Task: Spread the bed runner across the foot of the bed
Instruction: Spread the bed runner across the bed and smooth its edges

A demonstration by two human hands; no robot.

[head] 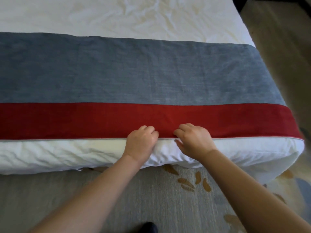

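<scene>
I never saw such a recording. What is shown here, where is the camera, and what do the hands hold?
No machine here: a person wears one camera on the head, looking down at their own bare arms. The white bed is seen from its foot. Across it lies the bed runner, blue-grey with a red band nearest. The left hand and the right hand, close together, grip its near edge with curled fingers. Below is patterned carpet.
</scene>
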